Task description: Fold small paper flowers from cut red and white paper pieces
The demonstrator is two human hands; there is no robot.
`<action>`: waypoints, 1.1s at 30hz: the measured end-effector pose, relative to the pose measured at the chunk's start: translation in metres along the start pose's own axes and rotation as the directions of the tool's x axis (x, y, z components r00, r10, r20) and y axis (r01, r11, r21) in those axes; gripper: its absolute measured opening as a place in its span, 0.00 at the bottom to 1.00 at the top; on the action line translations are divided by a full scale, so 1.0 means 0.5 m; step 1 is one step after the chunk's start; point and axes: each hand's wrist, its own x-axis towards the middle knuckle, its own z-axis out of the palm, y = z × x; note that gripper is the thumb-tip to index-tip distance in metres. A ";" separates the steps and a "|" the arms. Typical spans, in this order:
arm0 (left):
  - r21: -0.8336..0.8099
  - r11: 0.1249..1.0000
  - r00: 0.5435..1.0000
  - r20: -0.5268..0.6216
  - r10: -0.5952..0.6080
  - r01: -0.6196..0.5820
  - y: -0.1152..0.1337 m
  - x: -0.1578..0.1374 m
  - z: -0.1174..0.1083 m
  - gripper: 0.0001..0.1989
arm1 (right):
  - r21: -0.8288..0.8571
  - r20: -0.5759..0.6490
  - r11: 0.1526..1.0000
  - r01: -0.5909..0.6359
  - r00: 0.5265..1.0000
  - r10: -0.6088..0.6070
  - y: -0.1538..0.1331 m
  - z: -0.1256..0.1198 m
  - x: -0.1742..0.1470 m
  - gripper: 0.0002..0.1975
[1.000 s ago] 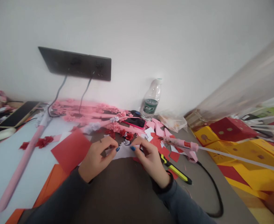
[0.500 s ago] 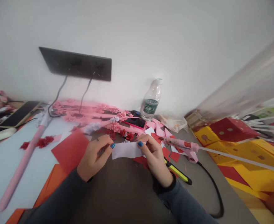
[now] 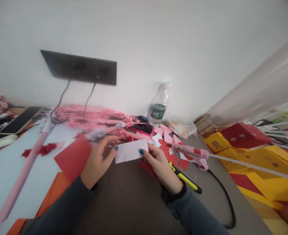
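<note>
A small white rectangle of paper (image 3: 131, 152) is held up above the dark tabletop, tilted so its right end sits higher. My right hand (image 3: 160, 164) pinches its right edge, thumb in front and fingers mostly behind the sheet. At its left edge is my left hand (image 3: 98, 161), thumb against the upper left corner and curled fingers partly behind it. A sheet of red paper (image 3: 73, 158) lies beside my left hand. Close by my right hand rests a yellow and black utility knife (image 3: 189, 182), among red, pink and white paper scraps (image 3: 174, 158).
Pink paper-flower branches (image 3: 102, 114) lie along the wall, near a phone (image 3: 144, 128) and a plastic bottle (image 3: 158, 109). A pink glue gun (image 3: 190, 151) with a black cable is at right, before yellow and red boxes (image 3: 251, 160). A pink tube (image 3: 23, 179) lies left.
The white paper has turned flatter to view, showing more of its face, and its right end has risen. My left fingers have shifted slightly at its edge; my right thumb has moved left.
</note>
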 end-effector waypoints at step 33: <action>-0.411 0.849 0.929 0.294 -0.223 0.334 0.017 -0.005 0.019 0.16 | -0.002 0.017 0.999 0.035 0.999 -0.035 0.007 0.002 -0.004 0.20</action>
